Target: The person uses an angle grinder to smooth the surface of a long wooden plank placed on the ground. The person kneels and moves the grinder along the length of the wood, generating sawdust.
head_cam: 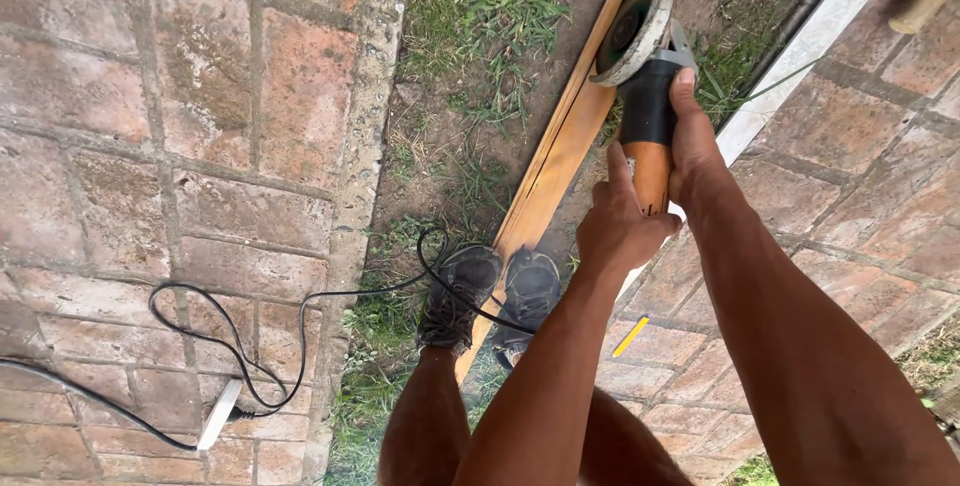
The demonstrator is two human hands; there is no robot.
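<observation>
Bare forearms fill the lower frame and lead up to the hands. Left hand [615, 226] is wrapped tight around the rear of the orange-and-black handheld angle grinder [645, 96]; right hand [695, 151] is clamped along the black body further forward, thumb up near the head. Below them, two grey laced shoes [495, 296] stand on the near end of the long pale wooden plank [560, 146], which lies over the strip of grass and bare soil [470, 66] between red brick paving [200, 146]. A black power cord [250, 346] loops across the bricks to a white plug strip [218, 414]. Farther out, the grinder's disc and grey metal guard [635, 31] sit at the plank's right edge. This looks like grinding along that edge; going on would call for a steady two-handed hold and the cord kept away from the disc.
</observation>
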